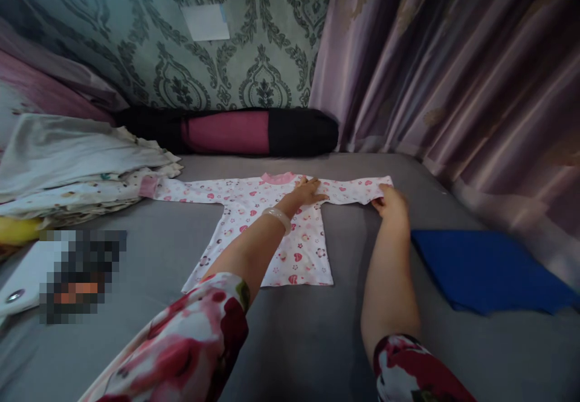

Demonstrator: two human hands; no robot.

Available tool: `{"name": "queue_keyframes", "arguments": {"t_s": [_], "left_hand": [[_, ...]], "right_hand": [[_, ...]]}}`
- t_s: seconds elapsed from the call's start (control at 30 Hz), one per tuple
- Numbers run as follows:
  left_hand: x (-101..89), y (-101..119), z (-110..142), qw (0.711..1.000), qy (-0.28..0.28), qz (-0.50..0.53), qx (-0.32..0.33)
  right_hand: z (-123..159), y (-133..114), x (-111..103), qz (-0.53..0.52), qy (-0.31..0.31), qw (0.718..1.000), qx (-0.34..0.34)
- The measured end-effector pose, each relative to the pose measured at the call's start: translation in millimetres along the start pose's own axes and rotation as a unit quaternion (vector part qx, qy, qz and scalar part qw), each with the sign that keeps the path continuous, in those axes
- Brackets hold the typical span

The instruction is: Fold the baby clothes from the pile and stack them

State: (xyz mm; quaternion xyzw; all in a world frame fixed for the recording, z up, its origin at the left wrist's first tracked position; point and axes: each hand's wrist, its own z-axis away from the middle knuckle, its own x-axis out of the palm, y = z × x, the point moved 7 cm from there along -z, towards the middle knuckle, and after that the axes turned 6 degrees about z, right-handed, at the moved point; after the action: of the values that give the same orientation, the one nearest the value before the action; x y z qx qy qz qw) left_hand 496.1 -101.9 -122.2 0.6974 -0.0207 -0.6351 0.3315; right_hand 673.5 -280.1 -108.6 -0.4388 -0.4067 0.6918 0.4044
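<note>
A child's long-sleeved shirt (254,208), white with pink hearts and small flowers, lies spread flat with its pink collar away from me and both sleeves stretched sideways. My left hand (307,193) rests on it near the right shoulder, fingers spread and pressing the cloth. At the end of the right sleeve, my right hand (392,202) pinches the cuff, which is mostly hidden by the fingers. The other sleeve's pink cuff reaches the clothes pile at the left. A pale bangle circles my left wrist.
Stacked light clothes (81,154) lie at the left, with a yellow item (18,230) and a white object (31,275) nearer me. A folded blue cloth (489,269) lies at the right on the grey sheet (317,341). A black and maroon long bag (226,131) lines the wall; curtains (435,75) hang right.
</note>
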Motion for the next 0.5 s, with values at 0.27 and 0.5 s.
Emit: {"name": "queue_keyframes", "arguments": {"t_s": [0.27,0.5], "left_hand": [[-2.0,-2.8,-6.7,0.999,-0.036,-0.004,0.006],[-8.8,-0.2,-12.8,0.997,-0.075,-0.023,-0.009]], "right_hand": [[19.8,-35.9,27.1,-0.329,-0.176,0.927,-0.018],[54.8,-49.9,88.3,-0.349,-0.254,0.901,-0.045]]}}
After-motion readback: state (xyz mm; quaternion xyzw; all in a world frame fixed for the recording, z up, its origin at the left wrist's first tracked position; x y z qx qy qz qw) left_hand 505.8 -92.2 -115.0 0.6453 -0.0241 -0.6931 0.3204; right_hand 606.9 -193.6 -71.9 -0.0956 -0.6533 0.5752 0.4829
